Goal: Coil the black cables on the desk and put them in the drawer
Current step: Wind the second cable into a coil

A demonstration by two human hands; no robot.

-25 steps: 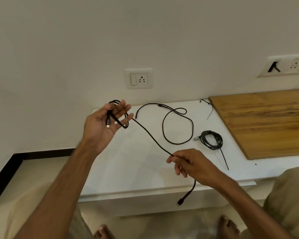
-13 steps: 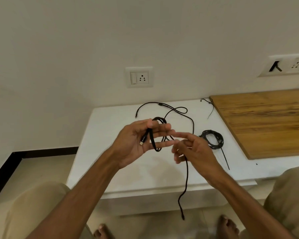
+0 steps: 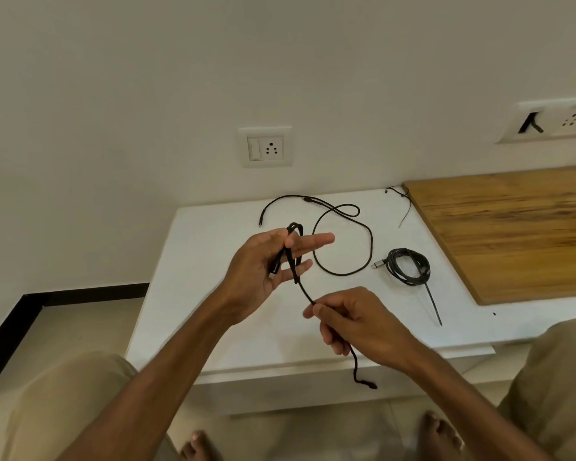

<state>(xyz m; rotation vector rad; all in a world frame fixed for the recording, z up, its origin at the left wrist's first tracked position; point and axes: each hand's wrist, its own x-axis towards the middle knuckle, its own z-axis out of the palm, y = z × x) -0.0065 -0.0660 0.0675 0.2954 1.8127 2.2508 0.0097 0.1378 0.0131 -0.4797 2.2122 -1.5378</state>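
Black cable (image 3: 304, 292) at frame centre, above the desk (image 3: 207, 254) | left hand (image 3: 263, 271): thumb pinches the loops against half-straight fingers (image 3: 320, 240) | right hand (image 3: 356, 322): curled around the free run | I lay each turn under light tension, matching loop size.

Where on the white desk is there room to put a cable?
Bare patch: the desk's left side, between its left edge and the loose cable. Crowded: back right, where the loose cable, coiled bundle and thin wire lie beside the wooden board.
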